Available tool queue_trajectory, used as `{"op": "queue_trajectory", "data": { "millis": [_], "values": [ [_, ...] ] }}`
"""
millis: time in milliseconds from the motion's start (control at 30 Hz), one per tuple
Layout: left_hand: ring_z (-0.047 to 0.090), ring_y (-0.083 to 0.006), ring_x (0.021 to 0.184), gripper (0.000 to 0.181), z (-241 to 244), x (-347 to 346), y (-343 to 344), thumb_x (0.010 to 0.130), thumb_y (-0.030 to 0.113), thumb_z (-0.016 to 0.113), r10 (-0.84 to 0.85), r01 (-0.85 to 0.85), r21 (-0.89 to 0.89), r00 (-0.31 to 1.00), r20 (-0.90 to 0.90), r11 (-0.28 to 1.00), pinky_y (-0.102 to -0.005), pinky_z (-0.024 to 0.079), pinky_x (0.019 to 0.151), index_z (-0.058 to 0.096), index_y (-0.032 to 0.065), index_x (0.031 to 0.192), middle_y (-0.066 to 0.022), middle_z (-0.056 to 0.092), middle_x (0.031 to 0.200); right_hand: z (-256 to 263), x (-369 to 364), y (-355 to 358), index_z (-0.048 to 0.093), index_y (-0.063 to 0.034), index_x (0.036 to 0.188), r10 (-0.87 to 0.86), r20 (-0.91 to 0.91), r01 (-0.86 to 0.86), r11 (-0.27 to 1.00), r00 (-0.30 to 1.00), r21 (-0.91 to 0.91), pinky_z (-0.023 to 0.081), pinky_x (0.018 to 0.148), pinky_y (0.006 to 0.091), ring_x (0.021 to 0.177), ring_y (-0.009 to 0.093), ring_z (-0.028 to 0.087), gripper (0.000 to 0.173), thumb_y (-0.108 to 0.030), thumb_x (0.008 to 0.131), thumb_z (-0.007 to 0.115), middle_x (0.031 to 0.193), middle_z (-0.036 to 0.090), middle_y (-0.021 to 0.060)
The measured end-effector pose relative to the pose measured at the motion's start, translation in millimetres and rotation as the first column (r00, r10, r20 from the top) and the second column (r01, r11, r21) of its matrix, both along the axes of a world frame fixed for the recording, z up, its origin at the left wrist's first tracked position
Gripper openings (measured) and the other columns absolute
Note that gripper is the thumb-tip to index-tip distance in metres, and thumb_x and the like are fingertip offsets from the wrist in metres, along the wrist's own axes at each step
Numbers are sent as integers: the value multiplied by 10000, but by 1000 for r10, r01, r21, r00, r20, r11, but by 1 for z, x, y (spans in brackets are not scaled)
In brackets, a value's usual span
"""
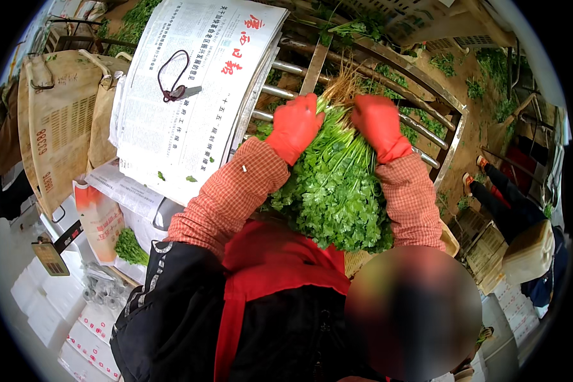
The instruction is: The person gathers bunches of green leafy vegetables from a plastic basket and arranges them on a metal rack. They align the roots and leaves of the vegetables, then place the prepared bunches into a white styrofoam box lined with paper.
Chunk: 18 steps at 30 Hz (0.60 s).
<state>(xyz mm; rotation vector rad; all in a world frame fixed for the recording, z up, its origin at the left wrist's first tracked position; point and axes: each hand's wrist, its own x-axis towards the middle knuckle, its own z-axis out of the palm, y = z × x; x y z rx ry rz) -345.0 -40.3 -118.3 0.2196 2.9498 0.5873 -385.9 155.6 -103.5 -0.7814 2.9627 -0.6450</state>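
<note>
A large bunch of leafy green coriander (339,186) lies over a metal-barred rack, its pale roots (341,86) pointing away from me and its leaves towards my red apron. In a red rubber glove, my left hand (298,125) is closed around stems at the left side of the bunch, just below the roots. My right hand (381,125), gloved alike, is at the right side by the roots, its fingers curled; whether stems are inside them is hidden. A stack of newspapers (205,86) lies left of the bunch, with a dark cord loop (172,76) on top.
The metal rack (429,90) extends beyond my hands. Large woven bags (67,129) stand at the left, near a scale display (51,258) and a small green bundle (131,247). White foam boxes (47,296) sit lower left. A person (511,205) is at the right; loose greens litter the floor.
</note>
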Motion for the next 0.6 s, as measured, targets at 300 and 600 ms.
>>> {"op": "queue_trajectory", "data": {
  "millis": [300, 600],
  "values": [
    [627, -329, 747, 403, -5, 2, 0, 766, 326, 682, 19, -17, 37, 999, -31, 999, -424, 514, 610, 539, 59, 1031, -137, 635, 885, -13, 28, 204, 660, -59, 1015, -221, 796, 772, -202, 564, -603, 402, 532, 235, 629, 106, 560, 336, -356, 888, 566, 787, 654, 36],
    [632, -349, 811, 513, 12, -22, 1, 798, 506, 586, -47, 50, -2, 962, 268, 999, -447, 511, 680, 565, 53, 1038, -159, 655, 877, 12, 43, 22, 552, 8, 1199, -451, 596, 581, 813, 664, -33, 455, 883, 376, 1023, 368, 600, 618, -490, 834, 580, 1085, 627, 238]
  ]
}}
